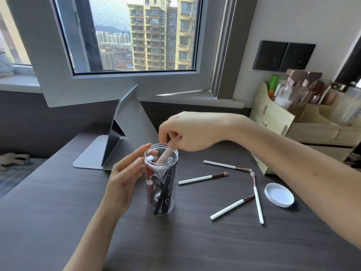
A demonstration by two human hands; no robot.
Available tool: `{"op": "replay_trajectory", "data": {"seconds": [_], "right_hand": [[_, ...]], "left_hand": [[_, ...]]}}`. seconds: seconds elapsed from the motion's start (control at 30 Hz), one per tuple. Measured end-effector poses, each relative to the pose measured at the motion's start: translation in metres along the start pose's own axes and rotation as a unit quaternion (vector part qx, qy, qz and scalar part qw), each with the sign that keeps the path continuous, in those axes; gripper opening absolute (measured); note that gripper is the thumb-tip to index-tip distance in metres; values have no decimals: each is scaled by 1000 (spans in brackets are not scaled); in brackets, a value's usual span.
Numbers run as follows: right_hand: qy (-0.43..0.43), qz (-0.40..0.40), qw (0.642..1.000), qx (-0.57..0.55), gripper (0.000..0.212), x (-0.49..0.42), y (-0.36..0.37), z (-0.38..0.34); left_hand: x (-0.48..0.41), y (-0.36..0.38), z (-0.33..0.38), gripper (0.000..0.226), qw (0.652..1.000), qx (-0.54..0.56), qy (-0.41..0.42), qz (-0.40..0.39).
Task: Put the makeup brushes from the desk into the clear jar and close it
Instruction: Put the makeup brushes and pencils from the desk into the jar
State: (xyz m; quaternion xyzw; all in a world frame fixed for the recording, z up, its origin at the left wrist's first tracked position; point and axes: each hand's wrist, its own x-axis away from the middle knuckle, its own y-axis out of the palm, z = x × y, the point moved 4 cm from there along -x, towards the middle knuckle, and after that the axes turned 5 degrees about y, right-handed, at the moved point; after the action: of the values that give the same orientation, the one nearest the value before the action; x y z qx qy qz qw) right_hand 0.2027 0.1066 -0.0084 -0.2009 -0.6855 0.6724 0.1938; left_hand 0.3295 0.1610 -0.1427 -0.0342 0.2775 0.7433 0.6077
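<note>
The clear jar [161,184] stands upright on the dark desk [195,241], lid off, with dark pens and a reddish tube inside. My left hand [125,180] rests against its left side, fingers spread. My right hand [192,131] hovers over the jar's mouth, pinching a pale pink brush [165,156] whose lower part is inside the jar. Several white-handled makeup brushes lie on the desk to the right, among them one [203,178], another [227,165] and a third [232,207]. The white lid [279,195] lies upside down further right.
A grey folding mirror stand [121,132] rises behind the jar. A pale wooden organiser [273,118] with bottles fills the right back corner. An opened window frame [125,83] hangs over the desk's back edge.
</note>
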Motion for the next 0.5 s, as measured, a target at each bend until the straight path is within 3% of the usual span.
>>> {"op": "replay_trajectory", "data": {"seconds": [0.13, 0.27, 0.37, 0.43, 0.5], "right_hand": [[-2, 50, 993, -105, 18, -12, 7, -1], [-2, 33, 972, -233, 22, -4, 11, 9], [36, 125, 931, -341, 17, 13, 5, 49], [100, 157, 943, -275, 16, 24, 22, 86], [185, 86, 971, -124, 18, 32, 65, 120]], "left_hand": [[0, -1, -1, 58, 1000, -3, 0, -5], [0, -1, -2, 58, 1000, 0, 0, -9], [0, -2, -2, 57, 1000, 1, 2, -9], [0, -2, -2, 57, 1000, 0, 3, -10], [0, -2, -2, 57, 1000, -4, 4, -11]]}}
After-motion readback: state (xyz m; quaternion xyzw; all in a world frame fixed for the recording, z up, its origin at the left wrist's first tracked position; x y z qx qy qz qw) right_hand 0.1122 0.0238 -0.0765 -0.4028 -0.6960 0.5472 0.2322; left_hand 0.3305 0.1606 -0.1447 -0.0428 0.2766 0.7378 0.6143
